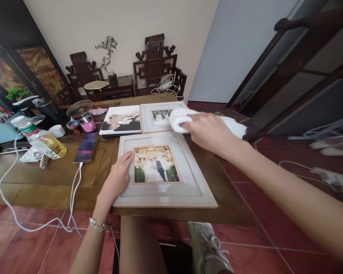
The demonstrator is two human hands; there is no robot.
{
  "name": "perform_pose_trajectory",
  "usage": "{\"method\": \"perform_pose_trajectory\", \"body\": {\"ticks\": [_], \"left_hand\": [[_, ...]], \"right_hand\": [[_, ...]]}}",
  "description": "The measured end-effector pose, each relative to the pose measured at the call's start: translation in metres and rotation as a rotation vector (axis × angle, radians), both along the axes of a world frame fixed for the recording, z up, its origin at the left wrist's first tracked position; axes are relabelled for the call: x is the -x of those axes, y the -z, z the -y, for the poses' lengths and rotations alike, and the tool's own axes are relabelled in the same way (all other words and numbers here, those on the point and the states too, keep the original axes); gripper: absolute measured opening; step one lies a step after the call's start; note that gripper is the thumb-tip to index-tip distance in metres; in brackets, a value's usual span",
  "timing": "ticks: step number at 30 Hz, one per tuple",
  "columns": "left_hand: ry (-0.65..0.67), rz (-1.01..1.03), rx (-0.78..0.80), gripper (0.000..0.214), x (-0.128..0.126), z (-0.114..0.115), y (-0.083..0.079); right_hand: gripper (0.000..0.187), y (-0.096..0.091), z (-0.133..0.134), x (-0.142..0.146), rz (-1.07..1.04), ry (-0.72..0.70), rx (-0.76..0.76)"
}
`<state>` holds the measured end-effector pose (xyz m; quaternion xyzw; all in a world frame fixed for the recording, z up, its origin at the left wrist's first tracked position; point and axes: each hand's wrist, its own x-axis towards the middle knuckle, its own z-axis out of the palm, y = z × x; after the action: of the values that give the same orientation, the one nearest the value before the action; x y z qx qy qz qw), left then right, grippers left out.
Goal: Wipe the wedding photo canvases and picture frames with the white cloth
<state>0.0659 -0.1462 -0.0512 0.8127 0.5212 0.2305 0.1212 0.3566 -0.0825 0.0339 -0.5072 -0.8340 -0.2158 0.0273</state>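
Note:
My right hand [210, 131] is closed around a white cloth [179, 118], near the upper right corner of a large picture frame [194, 190]. Whether the cloth touches the frame I cannot tell. On the frame's left side lies my left hand [118, 175], fingers stretched out over the edge. The frame lies flat on the wooden table and holds a small wedding photo [157, 165]. Behind it lies a second light frame [145, 118], partly covered by the cloth. To its left is a photo album or print [121, 118] with a picture on its top.
Left on the table are a phone [86, 148] on a white charging cable [72, 190], a bottle of yellow liquid [53, 142], a power strip [31, 155] and a pink mug [87, 124]. Dark carved chairs [154, 57] and a potted plant [112, 78] stand by the wall.

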Motion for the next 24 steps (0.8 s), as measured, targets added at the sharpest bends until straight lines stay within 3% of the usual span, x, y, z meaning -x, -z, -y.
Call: {"method": "perform_pose_trajectory", "body": {"ticks": [2,5,8,18,21,24], "left_hand": [[-0.001,0.0,0.004,0.071,0.0,0.0,0.0],[-0.011,0.0,0.023,0.07,0.0,-0.001,0.001],[-0.015,0.014,0.02,0.066,0.0,-0.002,0.0],[-0.013,-0.019,0.012,0.062,-0.002,-0.001,-0.002],[0.001,-0.024,0.009,0.062,-0.001,-0.002,-0.002],[0.018,-0.017,0.006,0.063,0.0,-0.003,-0.003]], "right_hand": [[0.041,0.01,0.002,0.001,-0.022,-0.084,-0.06],[0.044,0.032,0.009,0.01,-0.043,-0.199,0.055],[0.037,0.044,0.023,0.017,-0.064,-0.229,0.148],[0.038,0.021,0.148,0.006,-0.235,-0.359,0.238],[0.043,0.024,0.148,0.002,-0.256,-0.341,0.201],[0.046,0.033,0.116,0.002,-0.224,-0.275,0.178]]}}
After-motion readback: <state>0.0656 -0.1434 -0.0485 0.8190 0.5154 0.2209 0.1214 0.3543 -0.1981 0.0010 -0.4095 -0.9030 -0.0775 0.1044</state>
